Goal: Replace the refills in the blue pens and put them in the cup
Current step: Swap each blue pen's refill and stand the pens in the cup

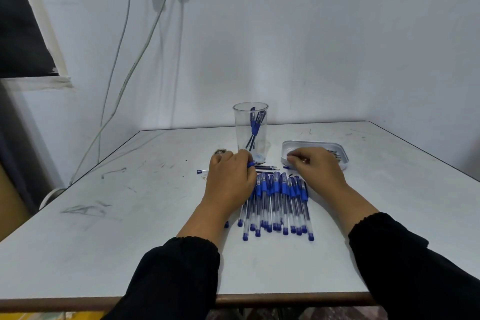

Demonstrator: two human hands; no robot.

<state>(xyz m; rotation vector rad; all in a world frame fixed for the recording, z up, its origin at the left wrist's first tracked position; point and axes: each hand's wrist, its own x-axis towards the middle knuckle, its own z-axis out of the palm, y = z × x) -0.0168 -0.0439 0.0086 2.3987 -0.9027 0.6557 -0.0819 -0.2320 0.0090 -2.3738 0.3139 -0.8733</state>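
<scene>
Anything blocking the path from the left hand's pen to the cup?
Nothing visible. The left hand holds a pen just in front of the clear cup, whose mouth is open; only two pens stand inside.

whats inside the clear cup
The cup holds a few blue pens leaning against its wall; the exact count is hard to tell. The left hand covers part of its base.

We have one wide-angle view, worn on the head, looking forward and down over the white table (130, 241) toward the wall behind it. It sits close above the near edge, both forearms entering from below.
</scene>
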